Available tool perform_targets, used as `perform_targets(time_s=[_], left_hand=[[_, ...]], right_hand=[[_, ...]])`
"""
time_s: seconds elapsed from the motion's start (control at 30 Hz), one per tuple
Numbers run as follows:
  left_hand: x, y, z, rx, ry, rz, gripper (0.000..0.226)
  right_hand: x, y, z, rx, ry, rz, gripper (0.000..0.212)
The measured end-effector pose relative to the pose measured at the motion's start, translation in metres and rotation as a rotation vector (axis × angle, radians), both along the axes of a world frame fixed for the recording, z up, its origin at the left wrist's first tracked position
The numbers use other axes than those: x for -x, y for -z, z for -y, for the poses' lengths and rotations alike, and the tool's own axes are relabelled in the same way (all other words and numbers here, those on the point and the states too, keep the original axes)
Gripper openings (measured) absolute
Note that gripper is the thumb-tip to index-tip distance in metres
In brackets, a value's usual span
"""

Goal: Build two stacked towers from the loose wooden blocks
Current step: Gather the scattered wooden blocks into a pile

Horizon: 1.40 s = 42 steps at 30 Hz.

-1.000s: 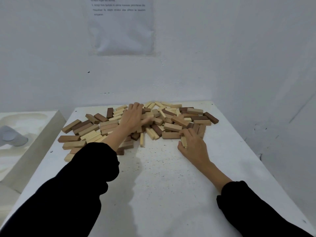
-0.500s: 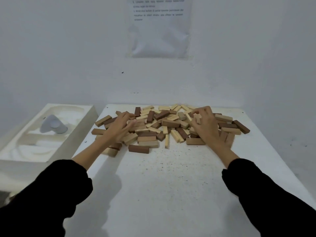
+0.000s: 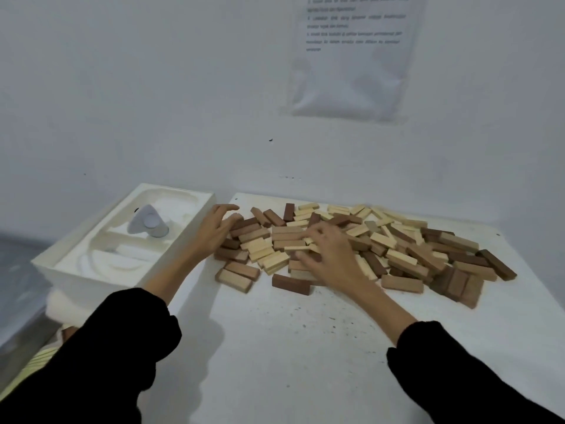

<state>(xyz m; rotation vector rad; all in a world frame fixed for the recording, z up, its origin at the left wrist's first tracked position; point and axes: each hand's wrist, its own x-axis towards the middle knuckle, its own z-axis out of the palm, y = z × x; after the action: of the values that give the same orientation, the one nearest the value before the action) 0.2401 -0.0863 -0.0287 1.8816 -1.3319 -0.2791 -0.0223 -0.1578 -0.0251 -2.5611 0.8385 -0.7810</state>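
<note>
A loose pile of wooden blocks (image 3: 394,243), pale, tan and dark brown, lies spread across the far half of the white table (image 3: 299,347). No tower stands. My left hand (image 3: 215,229) rests at the pile's left end, fingers spread over the dark blocks there. My right hand (image 3: 328,255) lies over the pile's middle with its fingers bent down among the blocks; whether it grips one I cannot tell. A dark brown block (image 3: 291,284) and a tan block (image 3: 234,280) lie alone at the pile's near edge.
A white moulded tray (image 3: 183,240) stands against the table's left side, holding a grey wedge-shaped object (image 3: 148,223). The white wall rises right behind the pile, with a printed sheet (image 3: 354,56) taped to it. The table's right edge lies near the pile's end.
My view has swung left. My left hand moved to the pile's left end; my right hand moved from the right part of the pile to its middle.
</note>
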Motion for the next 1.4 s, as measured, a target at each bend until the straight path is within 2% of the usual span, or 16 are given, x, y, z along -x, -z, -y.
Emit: perform_targets(time_s=[0.13,0.27,0.37,0.53,0.6,0.67,0.8,0.87,0.93,1.0,1.13,1.23,1.3,1.4], left_hand=[[-0.028,0.010,-0.008,-0.111,0.015,-0.002,0.042],[-0.034,0.012,-0.006,-0.137,0.032,-0.083,0.043],[-0.038,0.009,0.001,-0.162,0.036,-0.122,0.040],[-0.044,0.011,0.002,-0.189,0.071,-0.126,0.039],[-0.043,0.013,-0.001,-0.171,0.079,-0.156,0.040],[-0.039,0.012,-0.002,-0.157,0.079,-0.152,0.043],[-0.027,0.006,0.007,-0.234,0.097,-0.024,0.060],[-0.022,0.007,0.015,-0.302,0.130,0.022,0.080],[-0.017,0.011,0.023,-0.390,0.146,0.208,0.101],[-0.013,0.017,0.028,-0.405,0.149,0.337,0.108],[-0.009,0.028,0.026,-0.292,0.062,0.395,0.097],[-0.007,0.036,0.020,-0.152,-0.023,0.377,0.083],[-0.004,0.035,0.016,-0.146,-0.031,0.441,0.079],[-0.003,0.032,0.012,-0.151,-0.042,0.524,0.076]], right_hand=[[-0.052,0.003,-0.036,-0.038,-0.193,-0.112,0.045],[-0.090,0.010,-0.053,-0.101,-0.220,-0.269,0.086],[-0.099,0.020,-0.057,-0.078,-0.195,-0.350,0.099],[-0.101,0.031,-0.051,0.131,-0.122,-0.299,0.080],[-0.100,0.033,-0.047,0.177,-0.073,-0.227,0.071],[-0.096,0.030,-0.044,0.185,-0.058,-0.259,0.067],[-0.087,0.029,-0.039,0.146,-0.071,-0.331,0.067],[-0.082,0.030,-0.040,0.115,-0.066,-0.337,0.068],[-0.078,0.032,-0.042,0.138,-0.039,-0.310,0.068],[-0.077,0.034,-0.045,0.163,-0.013,-0.265,0.069],[-0.078,0.036,-0.053,0.127,0.013,-0.200,0.071],[-0.077,0.036,-0.053,0.030,0.094,-0.318,0.084],[-0.075,0.036,-0.049,0.038,0.136,-0.365,0.091],[-0.072,0.037,-0.042,0.112,0.157,-0.293,0.070]])
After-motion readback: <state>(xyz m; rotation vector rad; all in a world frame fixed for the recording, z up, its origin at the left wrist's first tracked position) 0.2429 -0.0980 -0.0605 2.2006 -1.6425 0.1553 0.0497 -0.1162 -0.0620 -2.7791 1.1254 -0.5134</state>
